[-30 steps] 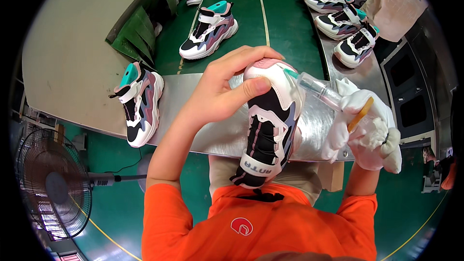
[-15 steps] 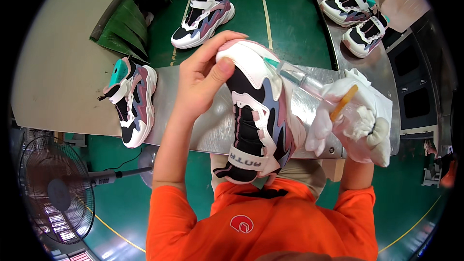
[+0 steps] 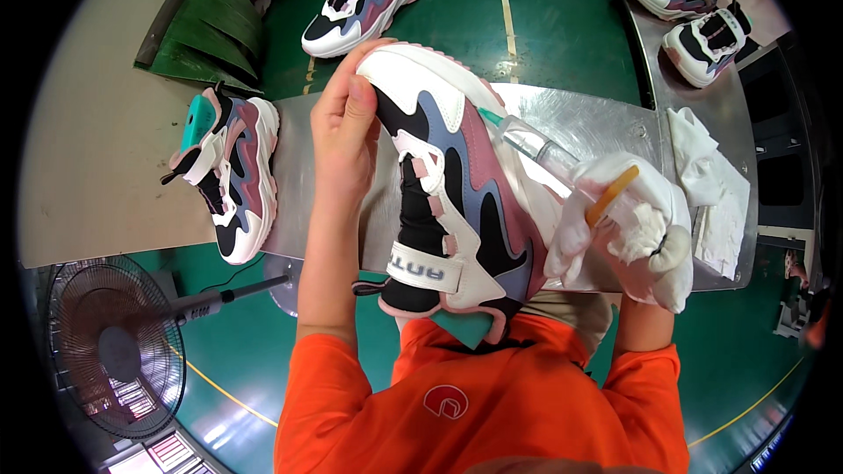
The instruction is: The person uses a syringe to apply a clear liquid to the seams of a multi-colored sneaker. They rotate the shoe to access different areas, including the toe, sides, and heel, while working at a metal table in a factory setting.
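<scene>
A white, black, blue-grey and mauve sneaker (image 3: pixel 465 175) is tilted over the metal bench, toe away from me and strap end towards my body. My left hand (image 3: pixel 347 136) is bare and closed around its toe, thumb on the upper. In a white glove, my right hand (image 3: pixel 645 233) grips a clear syringe (image 3: pixel 540 147) with a teal tip. That tip rests at the seam between upper and sole, on the sneaker's right side. A yellowish stick (image 3: pixel 612 197) also sticks out of the gloved hand; its lower end is hidden.
Another sneaker (image 3: pixel 237 180) with a teal insert stands left on the metal bench (image 3: pixel 294 136). One more sneaker (image 3: pixel 364 4) is on the green belt (image 3: pixel 571 17). Several sneakers (image 3: pixel 702 48) line the right ledge. White cloths (image 3: pixel 698 158) lie at right; a fan (image 3: pixel 114 351) stands lower left.
The sneaker has turned in my left hand, showing more of its right side, and shifted left. The syringe tip has moved along the seam, away from the toe.
</scene>
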Demonstrator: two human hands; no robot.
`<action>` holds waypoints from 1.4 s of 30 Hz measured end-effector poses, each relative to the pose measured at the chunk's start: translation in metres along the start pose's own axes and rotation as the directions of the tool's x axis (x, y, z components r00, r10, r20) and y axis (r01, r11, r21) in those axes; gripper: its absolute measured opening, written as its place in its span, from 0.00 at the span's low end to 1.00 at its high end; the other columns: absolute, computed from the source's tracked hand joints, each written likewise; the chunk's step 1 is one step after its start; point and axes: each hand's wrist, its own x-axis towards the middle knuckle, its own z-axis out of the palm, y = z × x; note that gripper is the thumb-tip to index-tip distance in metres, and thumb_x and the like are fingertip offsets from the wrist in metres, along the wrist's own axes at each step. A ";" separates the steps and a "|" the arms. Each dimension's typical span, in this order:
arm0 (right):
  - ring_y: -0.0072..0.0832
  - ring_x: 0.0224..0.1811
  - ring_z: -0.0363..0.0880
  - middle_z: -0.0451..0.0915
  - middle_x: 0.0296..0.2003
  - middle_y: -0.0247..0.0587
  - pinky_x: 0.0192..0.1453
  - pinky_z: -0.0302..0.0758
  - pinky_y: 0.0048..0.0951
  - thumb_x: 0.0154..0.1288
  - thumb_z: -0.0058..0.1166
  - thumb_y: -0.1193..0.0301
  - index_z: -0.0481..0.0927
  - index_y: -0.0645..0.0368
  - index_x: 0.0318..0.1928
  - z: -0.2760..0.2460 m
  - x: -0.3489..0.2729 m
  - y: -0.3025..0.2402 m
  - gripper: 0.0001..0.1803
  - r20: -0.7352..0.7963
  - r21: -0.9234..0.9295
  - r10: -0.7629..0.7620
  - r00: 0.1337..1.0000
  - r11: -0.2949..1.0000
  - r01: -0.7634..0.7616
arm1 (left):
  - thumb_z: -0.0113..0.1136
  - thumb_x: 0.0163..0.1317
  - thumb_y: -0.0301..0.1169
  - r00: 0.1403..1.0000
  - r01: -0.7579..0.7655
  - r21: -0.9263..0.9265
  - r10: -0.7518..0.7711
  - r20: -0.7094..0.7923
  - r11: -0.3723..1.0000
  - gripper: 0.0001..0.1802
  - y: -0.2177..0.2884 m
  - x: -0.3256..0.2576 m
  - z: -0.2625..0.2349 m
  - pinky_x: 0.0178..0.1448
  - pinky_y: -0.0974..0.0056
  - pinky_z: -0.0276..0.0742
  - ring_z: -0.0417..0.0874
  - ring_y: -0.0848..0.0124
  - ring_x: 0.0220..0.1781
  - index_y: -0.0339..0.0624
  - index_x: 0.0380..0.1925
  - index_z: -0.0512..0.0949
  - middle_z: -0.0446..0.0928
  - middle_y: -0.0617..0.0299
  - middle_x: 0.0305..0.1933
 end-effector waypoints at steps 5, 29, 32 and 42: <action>0.49 0.31 0.81 0.76 0.30 0.63 0.33 0.83 0.35 0.30 0.63 0.70 0.67 0.85 0.54 -0.007 -0.005 0.009 0.45 0.009 0.069 -0.011 1.000 0.998 0.011 | 0.50 0.71 0.46 1.000 -0.012 0.053 0.013 -0.014 0.999 0.29 -0.004 -0.001 -0.003 0.63 0.65 0.68 0.76 0.68 0.57 0.30 0.58 0.70 0.75 0.54 0.55; 0.47 0.26 0.81 0.77 0.28 0.61 0.25 0.80 0.35 0.26 0.80 0.46 0.66 0.80 0.55 -0.003 -0.050 -0.004 0.62 -0.141 -0.122 0.166 0.976 0.975 -0.183 | 0.47 0.73 0.42 1.000 0.006 -0.001 -0.006 -0.020 1.000 0.26 -0.010 -0.002 -0.006 0.63 0.63 0.69 0.76 0.68 0.58 0.30 0.60 0.68 0.76 0.54 0.56; 0.48 0.26 0.81 0.77 0.29 0.61 0.26 0.80 0.36 0.24 0.81 0.48 0.67 0.79 0.52 0.002 -0.056 -0.009 0.59 -0.190 -0.113 0.224 0.956 0.962 -0.248 | 0.47 0.73 0.41 1.000 0.020 -0.010 -0.020 -0.018 1.000 0.26 -0.009 -0.003 -0.007 0.63 0.63 0.69 0.76 0.67 0.58 0.30 0.60 0.68 0.76 0.54 0.56; 0.49 0.37 0.83 0.75 0.35 0.64 0.32 0.84 0.38 0.33 0.80 0.58 0.63 0.83 0.57 -0.024 -0.078 0.005 0.56 0.088 -0.019 0.035 0.996 0.999 -0.033 | 0.49 0.72 0.40 0.998 0.019 -0.010 -0.020 -0.061 1.000 0.24 -0.013 -0.003 -0.010 0.63 0.63 0.69 0.76 0.68 0.58 0.30 0.59 0.70 0.76 0.55 0.56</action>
